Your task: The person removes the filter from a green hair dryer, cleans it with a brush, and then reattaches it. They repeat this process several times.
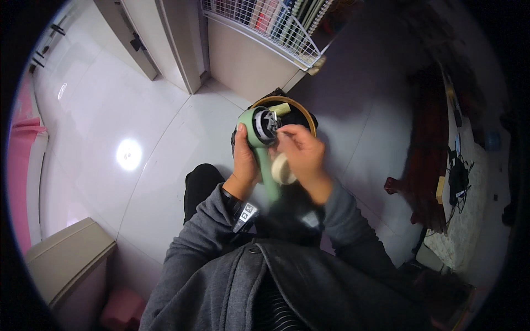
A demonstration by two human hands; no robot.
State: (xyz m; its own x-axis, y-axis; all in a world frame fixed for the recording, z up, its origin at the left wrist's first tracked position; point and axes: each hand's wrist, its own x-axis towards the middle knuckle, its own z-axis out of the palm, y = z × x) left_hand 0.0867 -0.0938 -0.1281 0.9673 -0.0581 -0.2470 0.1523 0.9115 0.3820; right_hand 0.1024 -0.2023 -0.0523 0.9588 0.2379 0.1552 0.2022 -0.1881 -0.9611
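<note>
My left hand [245, 159] is wrapped around a green handheld appliance [247, 120] that looks like a fabric shaver. Its round head faces up and right, showing a dark cavity with a white ring and grey, fuzzy-looking matter [271, 123]. At the cavity's right edge, the thumb and forefinger of my right hand [304, 151] are pinched together; whatever is between them is too small to tell. A round cream-coloured part [282, 169] sits under the right palm, apparently held by the lower fingers, which are hidden. The green handle slants down between both wrists.
Beneath the appliance stands a bin with a tan rim [285, 99] and dark lining; a pale yellow piece [280, 109] shows there. Behind it is a cabinet [244, 53] with a white wire basket [304, 49] of notebooks. Dark red wooden furniture [422, 165] stands right, a beige box-like piece [70, 256] lower left.
</note>
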